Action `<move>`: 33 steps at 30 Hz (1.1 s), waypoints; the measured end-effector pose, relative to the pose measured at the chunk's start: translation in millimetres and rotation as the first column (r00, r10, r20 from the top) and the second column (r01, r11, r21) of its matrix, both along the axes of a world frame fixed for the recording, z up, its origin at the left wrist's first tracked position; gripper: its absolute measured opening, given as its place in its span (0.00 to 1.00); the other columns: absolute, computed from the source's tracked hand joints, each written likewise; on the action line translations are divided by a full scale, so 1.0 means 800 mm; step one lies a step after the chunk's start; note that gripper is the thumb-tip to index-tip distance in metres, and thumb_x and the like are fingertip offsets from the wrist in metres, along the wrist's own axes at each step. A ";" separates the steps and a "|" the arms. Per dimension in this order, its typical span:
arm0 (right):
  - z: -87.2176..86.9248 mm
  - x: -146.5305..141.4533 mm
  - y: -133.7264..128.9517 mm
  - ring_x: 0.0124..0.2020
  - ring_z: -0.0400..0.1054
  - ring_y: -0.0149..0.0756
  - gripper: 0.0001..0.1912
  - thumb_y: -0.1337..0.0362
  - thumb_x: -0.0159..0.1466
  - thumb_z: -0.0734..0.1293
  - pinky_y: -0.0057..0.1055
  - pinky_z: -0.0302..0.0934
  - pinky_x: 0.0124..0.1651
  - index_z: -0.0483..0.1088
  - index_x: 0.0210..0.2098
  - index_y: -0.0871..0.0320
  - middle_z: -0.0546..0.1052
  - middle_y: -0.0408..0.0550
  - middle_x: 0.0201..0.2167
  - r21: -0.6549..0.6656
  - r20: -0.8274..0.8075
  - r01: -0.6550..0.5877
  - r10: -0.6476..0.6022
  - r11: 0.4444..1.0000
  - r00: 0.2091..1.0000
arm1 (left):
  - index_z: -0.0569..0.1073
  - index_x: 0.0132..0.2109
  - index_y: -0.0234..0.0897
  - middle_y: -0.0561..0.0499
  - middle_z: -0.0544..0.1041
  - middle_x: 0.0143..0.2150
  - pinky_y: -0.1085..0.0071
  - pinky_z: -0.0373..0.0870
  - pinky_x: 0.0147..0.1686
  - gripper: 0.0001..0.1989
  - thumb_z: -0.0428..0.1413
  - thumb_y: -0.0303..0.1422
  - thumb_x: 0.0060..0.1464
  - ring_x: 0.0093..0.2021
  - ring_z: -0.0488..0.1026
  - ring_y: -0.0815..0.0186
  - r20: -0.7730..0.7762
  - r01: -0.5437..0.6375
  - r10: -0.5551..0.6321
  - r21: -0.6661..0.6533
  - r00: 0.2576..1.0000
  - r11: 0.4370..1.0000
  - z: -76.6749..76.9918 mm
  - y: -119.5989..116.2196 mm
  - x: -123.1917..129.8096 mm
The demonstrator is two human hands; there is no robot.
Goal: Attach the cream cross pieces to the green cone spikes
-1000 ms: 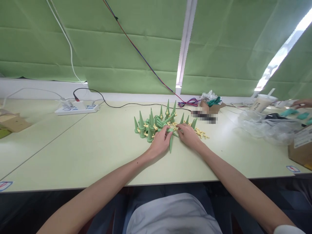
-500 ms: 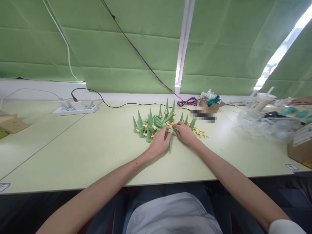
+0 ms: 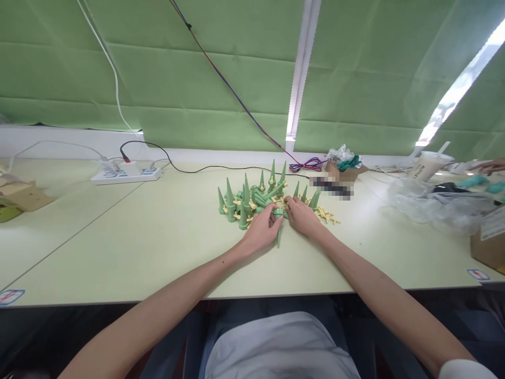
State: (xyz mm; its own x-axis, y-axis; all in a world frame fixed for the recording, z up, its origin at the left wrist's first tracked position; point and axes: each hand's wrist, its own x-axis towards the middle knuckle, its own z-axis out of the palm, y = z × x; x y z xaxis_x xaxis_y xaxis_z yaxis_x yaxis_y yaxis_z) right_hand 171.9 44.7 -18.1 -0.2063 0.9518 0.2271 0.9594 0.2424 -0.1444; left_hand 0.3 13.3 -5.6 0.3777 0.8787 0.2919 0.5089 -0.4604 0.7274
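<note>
My left hand point(image 3: 260, 230) grips a green cone-shaped plastic piece point(image 3: 279, 239), whose pointed end is toward me and whose wider collar lies between thumb and fingers. Just right of it, my right hand point(image 3: 302, 217) has its fingers curled down at the small yellow pieces; what is in its fingertips is hidden. Several green cones point(image 3: 230, 200) stand upright left of and behind my hands, some with yellow bits on them. More green pieces point(image 3: 258, 197) lie in a heap among them. Loose yellow branched pieces point(image 3: 326, 215) spread beyond my right hand.
A white power strip point(image 3: 128, 176) with plugs is at the back left. Coiled red-blue wire point(image 3: 306, 165) and a small cardboard box point(image 3: 345, 171) are at the back. Rightward are a drink cup point(image 3: 428, 166), clear plastic bags point(image 3: 434, 205) and another person's hand point(image 3: 491, 166).
The view has shifted slightly. My left hand still holds the green cone, now a little farther from my right hand's fingers, which stay over the yellow pieces.
</note>
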 end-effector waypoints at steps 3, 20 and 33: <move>-0.001 -0.001 -0.002 0.39 0.70 0.45 0.17 0.68 0.68 0.54 0.34 0.59 0.38 0.58 0.56 0.58 0.70 0.57 0.45 0.022 -0.011 0.003 -0.003 1.000 1.000 | 0.67 0.51 0.38 0.54 0.72 0.28 0.69 0.62 0.33 0.14 0.48 0.39 0.62 0.28 0.69 0.66 -0.001 0.000 0.000 -0.006 1.000 1.000 0.001 -0.001 0.000; -0.004 0.007 -0.007 0.22 0.65 0.30 0.08 0.61 0.64 0.63 0.31 0.61 0.35 0.67 0.41 0.57 0.75 0.46 0.35 0.269 -0.569 -0.008 0.166 0.963 0.805 | 0.62 0.52 0.39 0.54 0.70 0.33 0.76 0.64 0.21 0.18 0.56 0.34 0.56 0.19 0.68 0.75 0.268 0.075 0.021 -0.343 0.963 0.936 -0.008 0.009 0.001; 0.002 0.001 -0.021 0.21 0.65 0.30 0.11 0.54 0.63 0.65 0.27 0.58 0.26 0.68 0.33 0.56 0.71 0.42 0.24 0.238 -0.683 -0.115 0.250 0.964 0.686 | 0.57 0.56 0.39 0.52 0.69 0.37 0.73 0.70 0.16 0.22 0.56 0.27 0.57 0.17 0.70 0.73 0.396 0.124 0.080 -0.465 0.915 0.877 -0.001 0.010 0.005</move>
